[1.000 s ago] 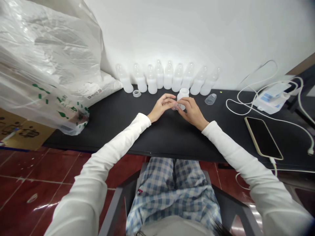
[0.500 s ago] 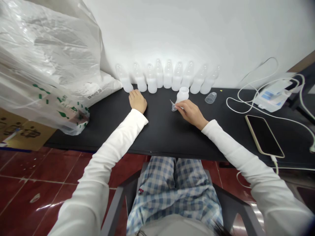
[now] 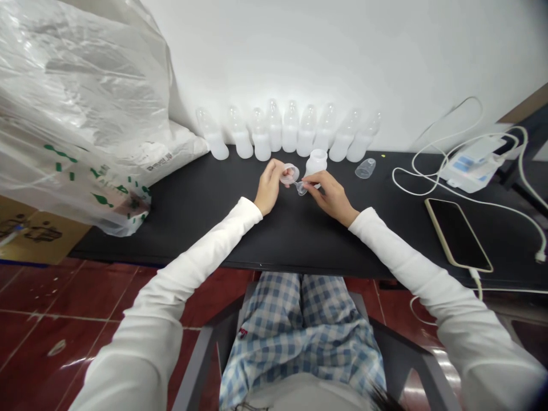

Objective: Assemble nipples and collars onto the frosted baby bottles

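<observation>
My left hand (image 3: 269, 185) has its fingers closed on a white translucent screw ring (image 3: 291, 173), tilted so its opening shows. My right hand (image 3: 330, 197) pinches a clear bottle teat (image 3: 302, 188) whose thin end points left towards the ring. Ring and teat are close together; I cannot tell whether they touch. Just behind my right fingers an open white baby bottle (image 3: 317, 161) stands upright without a top. To its right a clear dome cap (image 3: 365, 168) lies on its side.
Several capped baby bottles (image 3: 291, 134) line the wall at the back of the black table (image 3: 201, 228). Plastic bags (image 3: 98, 114) stand on the left. On the right are a phone (image 3: 460, 234), a white power strip (image 3: 468, 168) and loose white cables.
My left hand has moved right from near the leftmost bottles and now holds the ring beside the teat. My right hand keeps its pinch on the teat, nearly in place.
</observation>
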The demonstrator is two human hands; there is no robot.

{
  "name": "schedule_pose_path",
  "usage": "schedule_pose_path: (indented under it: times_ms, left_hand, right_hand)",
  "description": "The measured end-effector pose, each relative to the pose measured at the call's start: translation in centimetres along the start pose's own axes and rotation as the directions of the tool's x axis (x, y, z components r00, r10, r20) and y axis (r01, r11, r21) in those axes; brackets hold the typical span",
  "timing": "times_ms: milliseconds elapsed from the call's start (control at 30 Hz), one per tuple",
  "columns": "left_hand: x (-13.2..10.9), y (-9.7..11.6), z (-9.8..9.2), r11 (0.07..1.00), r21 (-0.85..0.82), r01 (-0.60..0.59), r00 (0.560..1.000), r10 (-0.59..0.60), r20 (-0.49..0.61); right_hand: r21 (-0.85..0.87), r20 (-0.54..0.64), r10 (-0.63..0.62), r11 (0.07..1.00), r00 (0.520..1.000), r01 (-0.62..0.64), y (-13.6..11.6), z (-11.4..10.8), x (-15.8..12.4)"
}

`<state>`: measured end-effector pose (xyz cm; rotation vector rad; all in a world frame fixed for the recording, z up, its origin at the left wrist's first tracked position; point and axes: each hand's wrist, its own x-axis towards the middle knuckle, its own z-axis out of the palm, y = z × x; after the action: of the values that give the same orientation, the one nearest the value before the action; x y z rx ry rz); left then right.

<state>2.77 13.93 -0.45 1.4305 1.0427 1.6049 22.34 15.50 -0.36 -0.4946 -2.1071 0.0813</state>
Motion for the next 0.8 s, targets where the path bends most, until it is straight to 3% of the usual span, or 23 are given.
schedule_pose_path:
  times_ms: [133, 333, 600, 800]
  left_hand:
    - [-0.9, -0.1, 1.0, 0.998, -0.062, 0.03, 0.999, -0.031, -0.01]
    - [-0.1, -1.6, 0.4, 0.998, -0.016, 0.066, 0.993, -0.068, -0.1]
    - [-1.6, 0.1, 1.5, 1.0, -0.024, -0.017, 0.988, 0.02, 0.152]
    - [-1.2, -0.1, 1.3, 0.981, -0.181, 0.065, 0.976, -0.025, 0.215]
  right_hand:
    - [0.017, -0.018, -0.022, 1.0, 1.0, 0.022, -0.3, -0.3, 0.1]
    - [0.03, -0.09, -0.021, 0.999, 0.996, 0.024, -0.8, -0.4, 0.3]
    - [0.009, -0.145, 0.096, 0.995, 0.985, -0.095, -0.4, 0.4, -0.1]
    - [-0.075, -0.186, 0.116, 0.988, 0.976, -0.132, -0.7, 0.4, 0.2]
